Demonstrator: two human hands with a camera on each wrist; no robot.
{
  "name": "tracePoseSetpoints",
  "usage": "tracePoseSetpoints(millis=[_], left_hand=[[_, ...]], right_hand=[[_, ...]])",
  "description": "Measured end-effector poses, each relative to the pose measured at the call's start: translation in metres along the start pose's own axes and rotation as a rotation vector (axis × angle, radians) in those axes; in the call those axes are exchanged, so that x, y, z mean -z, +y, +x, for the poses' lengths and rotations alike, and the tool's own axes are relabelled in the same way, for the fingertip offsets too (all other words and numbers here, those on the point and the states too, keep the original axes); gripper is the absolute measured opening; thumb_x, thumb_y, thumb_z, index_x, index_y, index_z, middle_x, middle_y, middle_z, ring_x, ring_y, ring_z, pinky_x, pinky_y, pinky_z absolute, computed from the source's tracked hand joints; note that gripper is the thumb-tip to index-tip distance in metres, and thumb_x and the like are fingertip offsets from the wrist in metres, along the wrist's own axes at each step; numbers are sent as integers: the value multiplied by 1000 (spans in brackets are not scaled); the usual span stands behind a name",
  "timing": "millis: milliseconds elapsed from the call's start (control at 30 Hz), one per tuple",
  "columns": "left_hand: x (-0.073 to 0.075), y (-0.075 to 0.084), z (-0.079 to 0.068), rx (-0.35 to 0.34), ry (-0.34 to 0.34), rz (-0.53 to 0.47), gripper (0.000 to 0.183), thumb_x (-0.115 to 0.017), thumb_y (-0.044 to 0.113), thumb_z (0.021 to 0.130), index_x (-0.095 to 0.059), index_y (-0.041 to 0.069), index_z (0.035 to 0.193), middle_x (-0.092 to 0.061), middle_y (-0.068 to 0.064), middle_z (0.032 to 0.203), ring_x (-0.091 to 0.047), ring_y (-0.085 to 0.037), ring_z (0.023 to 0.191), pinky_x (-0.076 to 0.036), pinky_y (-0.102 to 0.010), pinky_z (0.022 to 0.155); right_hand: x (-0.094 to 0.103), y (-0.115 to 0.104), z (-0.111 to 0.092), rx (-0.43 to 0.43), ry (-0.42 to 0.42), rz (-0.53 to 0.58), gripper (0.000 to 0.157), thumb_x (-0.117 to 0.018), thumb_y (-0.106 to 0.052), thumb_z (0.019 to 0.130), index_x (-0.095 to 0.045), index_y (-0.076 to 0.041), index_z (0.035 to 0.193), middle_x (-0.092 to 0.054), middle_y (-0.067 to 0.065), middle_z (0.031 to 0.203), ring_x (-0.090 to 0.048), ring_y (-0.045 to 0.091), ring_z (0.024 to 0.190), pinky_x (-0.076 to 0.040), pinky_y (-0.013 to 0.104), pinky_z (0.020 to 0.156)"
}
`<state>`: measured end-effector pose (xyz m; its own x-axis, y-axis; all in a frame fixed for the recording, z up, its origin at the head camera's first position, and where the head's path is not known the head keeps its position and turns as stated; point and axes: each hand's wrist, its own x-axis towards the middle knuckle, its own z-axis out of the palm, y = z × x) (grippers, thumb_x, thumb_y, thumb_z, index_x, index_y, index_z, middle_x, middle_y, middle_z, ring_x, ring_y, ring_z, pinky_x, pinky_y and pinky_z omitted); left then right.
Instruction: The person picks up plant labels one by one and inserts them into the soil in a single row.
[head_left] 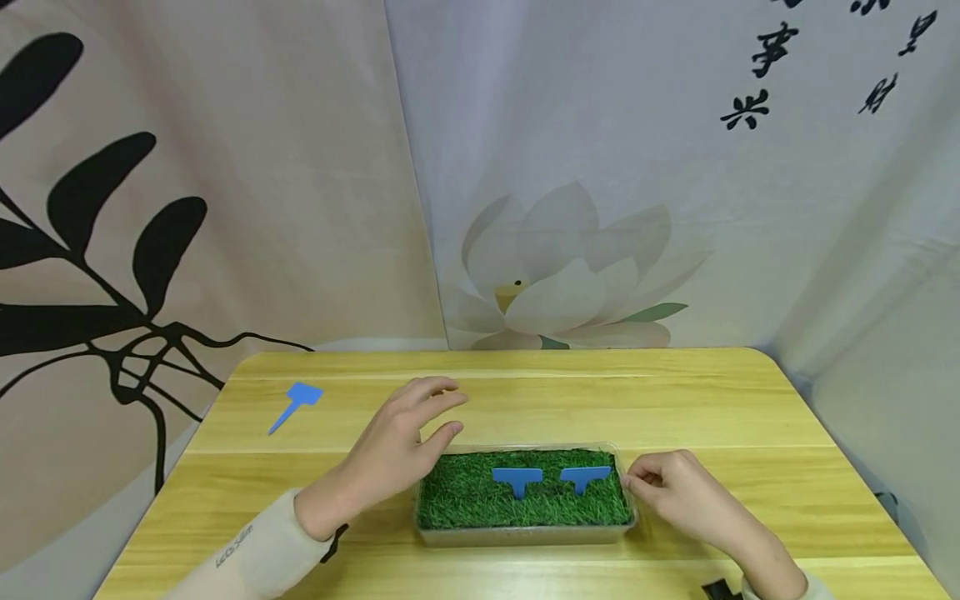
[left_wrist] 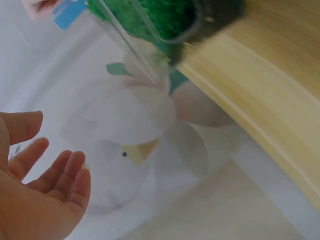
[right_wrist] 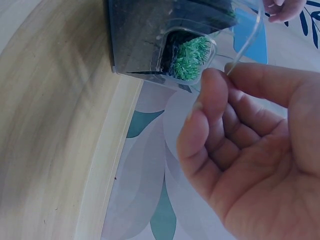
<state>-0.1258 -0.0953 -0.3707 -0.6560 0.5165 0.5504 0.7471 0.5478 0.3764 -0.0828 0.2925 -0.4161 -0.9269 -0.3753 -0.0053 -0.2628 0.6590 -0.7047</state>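
Observation:
A clear plastic box (head_left: 517, 537) filled with artificial grass (head_left: 461, 500) sits on the table. Two blue T-shaped plant labels stand in the grass, one near the middle (head_left: 517, 477) and another to its right (head_left: 585, 475). My right hand (head_left: 693, 504) pinches the box's right rim between thumb and forefinger, seen closely in the right wrist view. Above the box's back left corner, my left hand (head_left: 405, 433) is held with fingers extended and apart, and its palm shows bare in the left wrist view.
A third blue plant label (head_left: 302, 396) lies flat at the table's back left. Behind the wooden table (head_left: 675, 400) hangs a pale curtain (head_left: 315, 208) printed with leaves, a lotus and dark characters.

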Motion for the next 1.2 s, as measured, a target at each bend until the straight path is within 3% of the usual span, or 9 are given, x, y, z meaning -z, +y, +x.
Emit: tracePoseSetpoints(millis=[167, 467, 600, 900, 1200], left_hand=[[9, -14, -10, 43, 5, 87, 45, -80, 13, 94, -67, 6, 137, -63, -14, 140, -60, -35, 129, -48, -56, 106], [20, -46, -24, 90, 3, 239, 52, -79, 19, 94, -63, 3, 141, -59, -20, 144, -58, -43, 129, -45, -62, 107], [25, -60, -30, 174, -36, 282, 56, -78, 25, 95, -61, 1, 143, -56, -24, 147, -55, -48, 131, -42, -65, 108], [31, -91, -39, 431, -177, 340, 76, -68, 48, 100, -47, -2, 154, -39, -34, 157, -41, -56, 140, -32, -71, 113], [36, -117, -49, 567, -254, 420, 90, -55, 63, 102, -39, -7, 156, -27, -40, 160, -37, -65, 137, -29, -75, 111]], right_hand=[[0, 0, 0, -6, -3, 0, 20, -71, -14, 101, -74, -19, 81, -54, -13, 64, -43, 1, 55, -42, 23, 52], [-1, 1, 0, -6, 0, -2, 21, -71, -14, 100, -73, -20, 81, -55, -13, 65, -44, 1, 56, -42, 24, 53], [-1, 1, 0, -2, 1, -5, 21, -71, -13, 100, -73, -20, 80, -54, -14, 64, -43, 1, 56, -42, 24, 53], [0, 1, 0, -4, -3, 1, 22, -71, -14, 101, -72, -20, 80, -53, -13, 64, -42, 1, 55, -41, 23, 53], [0, 1, 0, 1, -5, -2, 20, -70, -13, 101, -74, -19, 82, -53, -13, 64, -42, 1, 55, -41, 23, 53]])
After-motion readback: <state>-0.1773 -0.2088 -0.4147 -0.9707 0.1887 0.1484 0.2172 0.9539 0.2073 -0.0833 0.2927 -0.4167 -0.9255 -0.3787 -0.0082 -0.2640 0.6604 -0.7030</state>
